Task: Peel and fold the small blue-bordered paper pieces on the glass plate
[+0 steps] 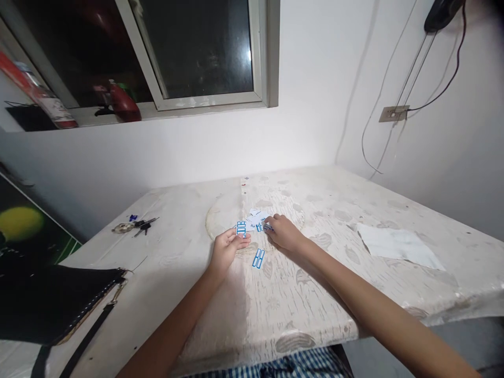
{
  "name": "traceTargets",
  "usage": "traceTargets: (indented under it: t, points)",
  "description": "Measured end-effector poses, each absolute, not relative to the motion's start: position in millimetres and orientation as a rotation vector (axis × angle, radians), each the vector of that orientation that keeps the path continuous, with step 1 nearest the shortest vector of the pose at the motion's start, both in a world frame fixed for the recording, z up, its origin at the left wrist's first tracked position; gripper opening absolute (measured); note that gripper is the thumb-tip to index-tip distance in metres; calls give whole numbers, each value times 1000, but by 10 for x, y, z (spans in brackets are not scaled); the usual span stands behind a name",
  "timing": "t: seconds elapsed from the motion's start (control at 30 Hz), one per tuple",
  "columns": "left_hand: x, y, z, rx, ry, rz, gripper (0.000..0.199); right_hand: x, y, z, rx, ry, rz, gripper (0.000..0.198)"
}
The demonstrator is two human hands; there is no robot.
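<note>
My left hand (228,249) pinches a small white paper piece with blue box outlines (241,228) between thumb and fingers. Just to its right, my right hand (284,231) has its fingers bent down onto a blue-marked paper slip (268,227) at the edge of a loose pile of white paper pieces (255,216). How firmly the right fingertips grip the slip is hard to see. Nearer to me, between the two forearms, a separate cutout with blue outlines (258,259) lies flat on the table.
A patterned plastic cover spreads over the table (315,294). White cloth or paper (399,247) lies at right. Keys (144,226) rest at left, beyond a black bag (59,302) with a strap. A window (197,52) and a wall socket (394,114) are behind.
</note>
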State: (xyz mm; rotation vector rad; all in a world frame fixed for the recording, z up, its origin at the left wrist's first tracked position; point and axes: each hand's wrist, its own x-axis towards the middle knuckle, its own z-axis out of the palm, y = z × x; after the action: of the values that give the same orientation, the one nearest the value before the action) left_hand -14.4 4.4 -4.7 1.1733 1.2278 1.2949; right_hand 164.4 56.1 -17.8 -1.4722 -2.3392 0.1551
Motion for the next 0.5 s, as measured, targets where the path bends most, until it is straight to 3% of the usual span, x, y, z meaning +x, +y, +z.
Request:
traceTargets:
  t: [0.23,0.5]
  points:
    - [-139,65,-53,1210,1258,1270,21,1687,618,-205,-1455,-2297,218,40]
    - [-134,79,-76,1231,1252,1260,24,1707,746,-297,-1347,-2037,500,49]
